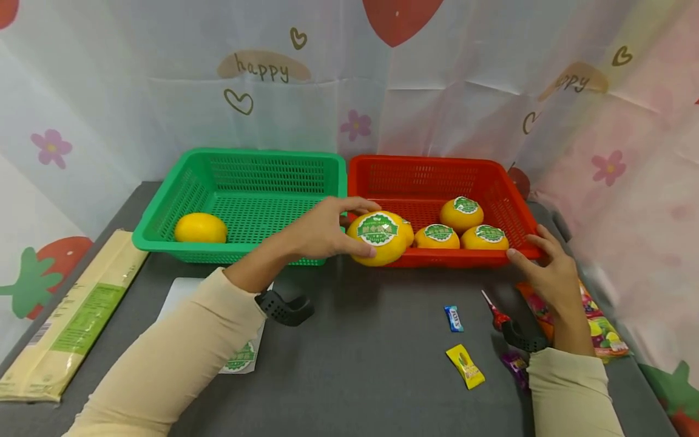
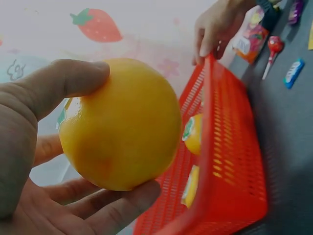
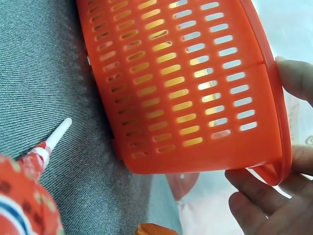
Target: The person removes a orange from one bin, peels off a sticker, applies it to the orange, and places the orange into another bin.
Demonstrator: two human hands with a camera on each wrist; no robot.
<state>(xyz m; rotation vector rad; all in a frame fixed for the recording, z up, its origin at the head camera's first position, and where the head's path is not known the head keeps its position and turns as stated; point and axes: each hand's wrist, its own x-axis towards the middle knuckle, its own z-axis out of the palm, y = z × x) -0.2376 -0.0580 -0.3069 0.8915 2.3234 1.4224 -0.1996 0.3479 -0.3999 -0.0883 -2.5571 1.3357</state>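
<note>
my left hand [image 1: 319, 233] is curled around a round yellow-orange fruit with a green and white sticker [image 1: 378, 237], thumb on one side and fingers on the other, holding it at the near rim of the red perforated plastic basket [image 1: 420, 173], toward that basket's 7 o'clock corner. my right hand [image 1: 548, 273] grips the same basket's near corner at about 5 o'clock, fingers and thumb pinching the rim. three more stickered fruits sit inside the red basket, close together near its front wall. just to the basket's 9 o'clock stands a green perforated plastic basket [image 1: 248, 164], touching it, with one plain yellow fruit [image 1: 200, 228] in its near left corner. on the grey table [image 1: 355, 364], at 6 o'clock from the red basket, lie a small blue candy [image 1: 453, 318], a yellow wrapped candy [image 1: 465, 366] and a red lollipop [image 1: 494, 312].
</note>
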